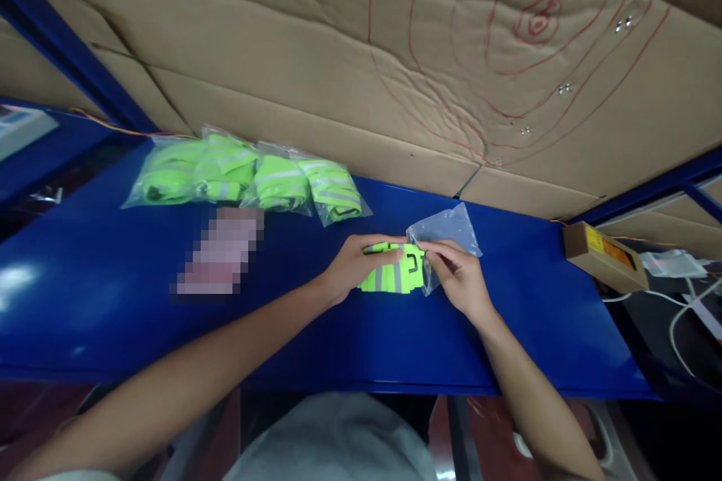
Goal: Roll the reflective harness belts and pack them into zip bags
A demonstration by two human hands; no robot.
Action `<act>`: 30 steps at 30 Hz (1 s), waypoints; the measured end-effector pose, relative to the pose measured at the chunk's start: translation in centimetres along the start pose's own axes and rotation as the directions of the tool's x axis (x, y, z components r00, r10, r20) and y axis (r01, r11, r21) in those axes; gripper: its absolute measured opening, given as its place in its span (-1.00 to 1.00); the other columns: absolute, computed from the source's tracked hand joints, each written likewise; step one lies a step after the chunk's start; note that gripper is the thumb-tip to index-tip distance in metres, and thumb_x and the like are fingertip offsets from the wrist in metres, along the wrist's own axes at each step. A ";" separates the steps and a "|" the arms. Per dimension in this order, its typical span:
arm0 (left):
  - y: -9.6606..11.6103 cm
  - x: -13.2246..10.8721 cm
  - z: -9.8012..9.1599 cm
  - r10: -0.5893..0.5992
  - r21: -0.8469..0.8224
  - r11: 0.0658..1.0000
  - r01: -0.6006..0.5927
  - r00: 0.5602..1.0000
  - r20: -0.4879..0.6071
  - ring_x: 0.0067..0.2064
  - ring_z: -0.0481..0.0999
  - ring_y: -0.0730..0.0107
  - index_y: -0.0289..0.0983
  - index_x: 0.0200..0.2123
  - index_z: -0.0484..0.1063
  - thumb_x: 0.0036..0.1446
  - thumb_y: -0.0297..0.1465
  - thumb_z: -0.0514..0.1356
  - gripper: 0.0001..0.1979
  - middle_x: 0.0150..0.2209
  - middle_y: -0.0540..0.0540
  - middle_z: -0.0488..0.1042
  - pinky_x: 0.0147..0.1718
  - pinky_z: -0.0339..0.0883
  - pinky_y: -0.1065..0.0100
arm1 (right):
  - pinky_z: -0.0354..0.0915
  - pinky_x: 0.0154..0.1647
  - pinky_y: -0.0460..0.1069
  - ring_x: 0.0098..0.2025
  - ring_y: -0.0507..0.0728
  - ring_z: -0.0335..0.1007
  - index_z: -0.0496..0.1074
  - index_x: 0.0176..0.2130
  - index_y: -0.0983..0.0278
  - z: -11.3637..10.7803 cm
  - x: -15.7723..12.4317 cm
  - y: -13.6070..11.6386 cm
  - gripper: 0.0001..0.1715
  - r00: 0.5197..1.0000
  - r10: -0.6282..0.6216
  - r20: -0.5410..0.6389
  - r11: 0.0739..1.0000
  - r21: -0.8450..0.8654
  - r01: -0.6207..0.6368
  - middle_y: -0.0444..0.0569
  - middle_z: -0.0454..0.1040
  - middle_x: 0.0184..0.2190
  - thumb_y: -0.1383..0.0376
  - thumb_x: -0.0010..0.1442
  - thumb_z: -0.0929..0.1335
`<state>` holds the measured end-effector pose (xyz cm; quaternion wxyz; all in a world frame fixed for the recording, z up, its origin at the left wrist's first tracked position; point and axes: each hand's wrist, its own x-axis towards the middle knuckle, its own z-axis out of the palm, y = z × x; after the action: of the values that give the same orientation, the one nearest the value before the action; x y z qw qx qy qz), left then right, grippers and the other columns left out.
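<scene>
In front of me, a folded neon yellow-green reflective strap bundle (392, 278) with grey stripes and a dark buckle is held above the blue table. My left hand (358, 263) is closed around its left end, thumb lying across the top. A clear plastic bag (448, 229) meets the bundle's right end. My right hand (456, 270) pinches the bag's edge there, close to the buckle; how far the bundle is inside the bag I cannot tell.
Several bagged neon bundles (276, 180) lie in a row along the back of the blue table (316, 346). A pixelated pinkish item (222, 252) lies left of my hands. A cardboard box (603, 259) and white cables (677, 316) are at the right. A cardboard wall (282, 37) stands behind.
</scene>
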<state>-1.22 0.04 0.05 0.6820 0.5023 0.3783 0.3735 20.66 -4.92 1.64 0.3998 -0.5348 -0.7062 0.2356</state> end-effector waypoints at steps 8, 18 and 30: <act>0.0 0.3 -0.3 0.005 0.020 1.000 -0.002 0.992 -0.128 -0.08 0.63 0.13 -0.18 -0.11 0.70 -0.06 -0.13 0.50 -0.56 -0.11 -0.12 0.68 -0.13 0.46 0.25 | 0.50 -0.03 0.08 -0.05 0.15 0.56 0.59 0.07 0.13 0.5 -0.6 -1.2 -0.67 0.988 -0.105 -0.110 0.984 -0.155 0.088 0.00 0.60 -0.06 0.28 0.42 0.31; -0.5 0.5 -0.6 0.072 -0.075 0.994 -0.074 0.997 -0.038 0.19 0.52 0.09 -0.17 -0.13 0.67 -0.01 -0.16 0.49 -0.63 0.14 -0.13 0.58 0.17 0.35 0.18 | 0.48 -0.35 0.01 -0.39 0.02 0.46 0.56 0.08 0.12 1.7 -1.1 -1.9 -0.70 0.999 0.045 0.011 0.983 0.175 -0.047 0.01 0.50 -0.09 0.20 0.42 0.34; -0.1 0.5 -0.4 0.073 -0.046 0.996 -0.077 0.994 -0.086 0.03 0.55 0.19 -0.21 -0.07 0.63 -0.02 -0.20 0.46 -0.57 -0.03 -0.10 0.62 0.02 0.36 0.27 | 0.51 0.00 0.08 -0.01 0.16 0.49 0.40 0.31 0.00 1.9 -1.7 -2.4 -0.45 0.964 -0.257 0.075 0.960 -0.094 0.263 0.05 0.43 -0.03 0.39 0.44 0.26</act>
<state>-1.35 0.60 -0.21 0.6633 0.4829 0.3782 0.4288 17.91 -7.09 1.90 0.3770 -0.4496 -0.7936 0.1609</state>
